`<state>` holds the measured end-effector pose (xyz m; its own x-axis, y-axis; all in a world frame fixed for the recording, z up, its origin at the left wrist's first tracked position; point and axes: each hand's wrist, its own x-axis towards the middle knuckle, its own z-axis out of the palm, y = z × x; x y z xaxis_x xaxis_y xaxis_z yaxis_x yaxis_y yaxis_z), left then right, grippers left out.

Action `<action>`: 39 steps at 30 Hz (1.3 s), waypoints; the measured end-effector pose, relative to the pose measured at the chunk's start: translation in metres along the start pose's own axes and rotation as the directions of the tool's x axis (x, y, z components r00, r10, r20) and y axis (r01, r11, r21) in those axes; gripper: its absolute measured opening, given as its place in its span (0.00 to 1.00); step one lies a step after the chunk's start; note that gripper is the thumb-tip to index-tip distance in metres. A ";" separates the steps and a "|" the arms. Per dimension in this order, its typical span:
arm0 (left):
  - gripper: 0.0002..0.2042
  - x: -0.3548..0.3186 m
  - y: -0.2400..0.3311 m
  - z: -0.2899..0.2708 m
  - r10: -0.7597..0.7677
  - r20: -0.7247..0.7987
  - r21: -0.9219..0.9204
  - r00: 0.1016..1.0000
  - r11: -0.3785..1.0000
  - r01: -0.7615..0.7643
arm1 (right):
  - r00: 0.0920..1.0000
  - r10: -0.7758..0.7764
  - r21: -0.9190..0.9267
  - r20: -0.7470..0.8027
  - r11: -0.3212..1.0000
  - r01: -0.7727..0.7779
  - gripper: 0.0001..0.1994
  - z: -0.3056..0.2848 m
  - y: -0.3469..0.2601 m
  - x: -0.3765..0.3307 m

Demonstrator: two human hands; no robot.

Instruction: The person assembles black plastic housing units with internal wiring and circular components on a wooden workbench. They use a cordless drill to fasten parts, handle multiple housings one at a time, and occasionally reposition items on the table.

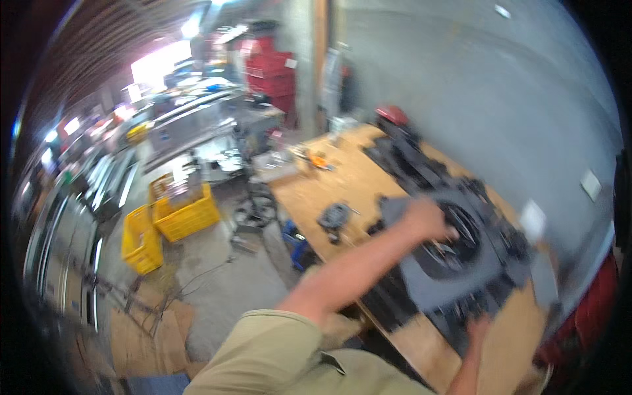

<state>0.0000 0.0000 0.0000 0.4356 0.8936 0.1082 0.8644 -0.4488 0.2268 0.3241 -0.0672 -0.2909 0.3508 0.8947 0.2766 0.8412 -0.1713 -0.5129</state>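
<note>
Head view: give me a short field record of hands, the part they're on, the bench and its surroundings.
view: blurred, fisheye, tilted
left hand: on the upper edge of the flat grey square housing with a round opening
right hand: at the housing's lower edge; grip unclear
housing: lies flat on the wooden workbench, over black machine parts
opening: dark ring-shaped parts inside
on bench: small black component left of the housing, apart from it
floor: two yellow plastic crates left of the bench
</note>
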 end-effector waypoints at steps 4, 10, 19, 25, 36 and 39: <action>0.37 0.035 0.044 0.056 -0.073 -0.030 0.046 0.997 0.996 0.075 | 0.989 0.110 -0.006 0.101 0.994 -0.109 0.27 -0.060 0.083 -0.047; 0.27 0.058 0.040 0.082 -0.021 -0.119 0.270 0.993 0.961 0.053 | 0.977 -0.021 -0.033 0.214 0.999 0.028 0.37 -0.056 0.112 -0.019; 0.25 0.061 0.041 0.083 -0.107 -0.092 0.265 0.990 0.956 0.128 | 0.889 0.319 0.025 0.327 0.938 -0.346 0.46 -0.037 0.105 0.046; 0.23 0.059 0.051 0.077 -0.127 -0.089 0.253 0.988 0.956 0.146 | 0.891 0.297 0.038 0.344 0.944 -0.329 0.43 -0.081 0.123 -0.034; 0.20 0.062 0.046 0.082 -0.101 -0.118 0.210 0.988 0.970 0.125 | 0.872 0.489 0.010 0.023 0.872 -0.490 0.44 -0.167 0.265 -0.079; 0.20 0.061 0.048 0.081 -0.112 -0.127 0.238 0.986 0.961 0.139 | 0.804 0.593 0.025 0.048 0.804 -0.594 0.43 -0.181 0.313 -0.037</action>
<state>0.0882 0.0323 -0.0610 0.3010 0.9316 0.2040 0.9514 -0.3080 0.0028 0.6491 -0.2284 -0.3145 0.7608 0.6376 -0.1208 0.4573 -0.6588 -0.5974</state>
